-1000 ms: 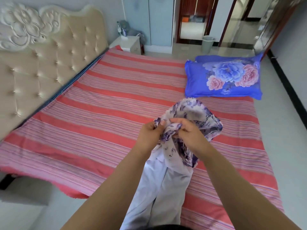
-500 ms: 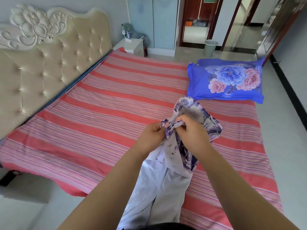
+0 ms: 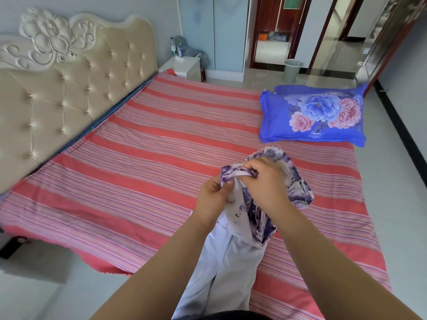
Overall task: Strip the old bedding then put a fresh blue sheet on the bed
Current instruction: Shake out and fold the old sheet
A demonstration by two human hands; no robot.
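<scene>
The bedding in your hands is a white cloth with a purple flower print [image 3: 251,204], held up above the bed [image 3: 138,162], over its near edge. Your left hand [image 3: 213,196] is curled into a loose fist with the fingers pinched on the cloth's gathered top edge. Your right hand [image 3: 265,181] sits just beside it, touching the same bunched edge, its fingers closed tight around the fabric. Both forearms reach forward from the bottom of the view and meet at the cloth. From your hands the cloth hangs down in long pale folds toward your body, while a printed part balloons out past your right hand. The bed is covered by a red and pink striped sheet [image 3: 129,144] lying flat. On the far right part of the bed, well apart from your hands, lie blue pillows with a pink and blue flower print [image 3: 314,114], one partly tucked behind the other. A cream tufted headboard [image 3: 69,88] with a carved flower runs along the bed's left side. Beyond the bed's far left corner stands a white nightstand [image 3: 184,68] with small bottles on top. A grey waste bin [image 3: 291,70] stands on the floor beyond the bed's far edge; whether anything is in it cannot be told.
</scene>
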